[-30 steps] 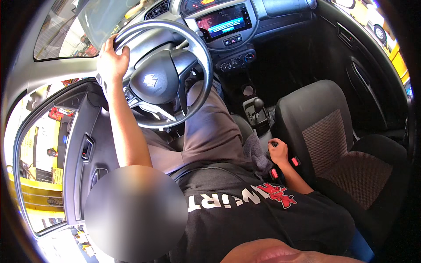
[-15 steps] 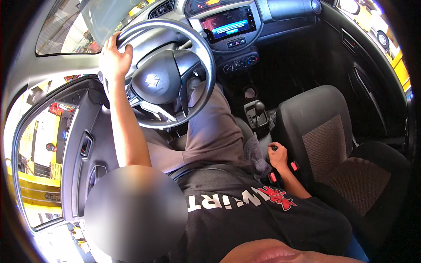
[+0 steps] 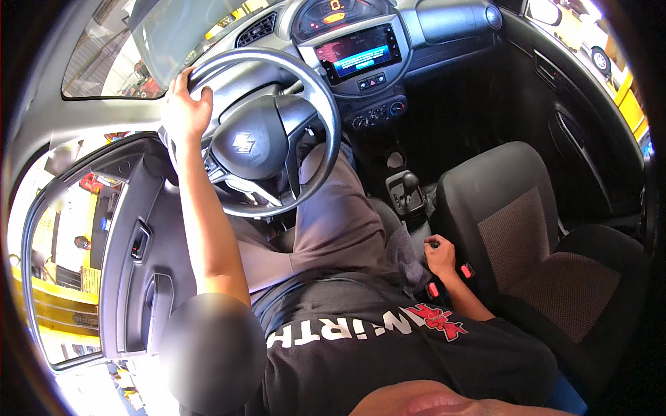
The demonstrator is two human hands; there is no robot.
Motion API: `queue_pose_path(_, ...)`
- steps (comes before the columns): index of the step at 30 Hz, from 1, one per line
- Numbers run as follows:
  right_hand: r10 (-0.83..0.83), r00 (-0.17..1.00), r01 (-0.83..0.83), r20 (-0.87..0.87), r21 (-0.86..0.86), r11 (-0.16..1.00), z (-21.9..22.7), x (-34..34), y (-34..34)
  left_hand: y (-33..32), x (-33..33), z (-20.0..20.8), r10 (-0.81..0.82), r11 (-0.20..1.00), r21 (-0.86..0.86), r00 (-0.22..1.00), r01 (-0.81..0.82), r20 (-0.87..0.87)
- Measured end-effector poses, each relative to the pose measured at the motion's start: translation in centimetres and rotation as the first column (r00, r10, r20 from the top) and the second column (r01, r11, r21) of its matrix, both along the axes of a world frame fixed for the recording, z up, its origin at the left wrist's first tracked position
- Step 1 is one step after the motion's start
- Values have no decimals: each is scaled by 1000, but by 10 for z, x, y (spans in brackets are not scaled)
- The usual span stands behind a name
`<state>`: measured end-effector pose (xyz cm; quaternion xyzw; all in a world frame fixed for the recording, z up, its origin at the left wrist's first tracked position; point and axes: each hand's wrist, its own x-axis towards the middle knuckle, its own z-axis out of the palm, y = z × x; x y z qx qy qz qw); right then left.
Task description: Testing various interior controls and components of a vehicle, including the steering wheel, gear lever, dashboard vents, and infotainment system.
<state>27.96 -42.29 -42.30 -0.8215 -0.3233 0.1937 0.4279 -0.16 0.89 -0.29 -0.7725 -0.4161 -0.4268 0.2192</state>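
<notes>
At the upper left of the black steering wheel (image 3: 329, 97), my left hand (image 3: 186, 114) is closed over the rim, its thumb on the inner side. Down between the two front seats, my right hand (image 3: 440, 256) wraps round the handbrake lever, and the dark tip of the handbrake lever (image 3: 435, 245) shows at the front of the fist. The rest of the lever is hidden by the hand. A grey cloth (image 3: 408, 258) lies beside my right hand, against my hip. Forward of it stands the gear selector (image 3: 410, 183).
The lit touchscreen (image 3: 361, 54) sits in the dashboard, below a glowing instrument display (image 3: 334, 16). An empty passenger seat (image 3: 506, 208) is at my right. The driver's door (image 3: 135, 277) closes off my left. Two red buckle buttons (image 3: 467, 271) are near my right wrist.
The view has shifted slightly, so the wheel and dashboard sit lower in the picture. Both hands keep their hold on the wheel and the lever.
</notes>
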Motion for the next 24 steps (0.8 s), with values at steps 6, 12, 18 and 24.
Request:
queue_pose_path(6, -2, 1000, 2, -12, -51, 999, -1, 2, 0, -5, 4, 3, -4, 1000, -25, 1000, 4, 4)
queue_pose_path(12, 4, 1000, -5, -13, -14, 1000, -6, 3, 1, 1, -1, 3, -26, 1000, -11, 1000, 26, -11)
queue_pose_path(18, -2, 1000, 2, 7, -6, 1000, -3, 2, 0, 4, 0, 2, -10, 1000, 15, 1000, 11, -29)
queue_pose_path(24, -20, 999, 20, -41, 3, 1000, -2, 1, 2, 4, -4, -1, -22, 1000, 1, 1000, 22, -7)
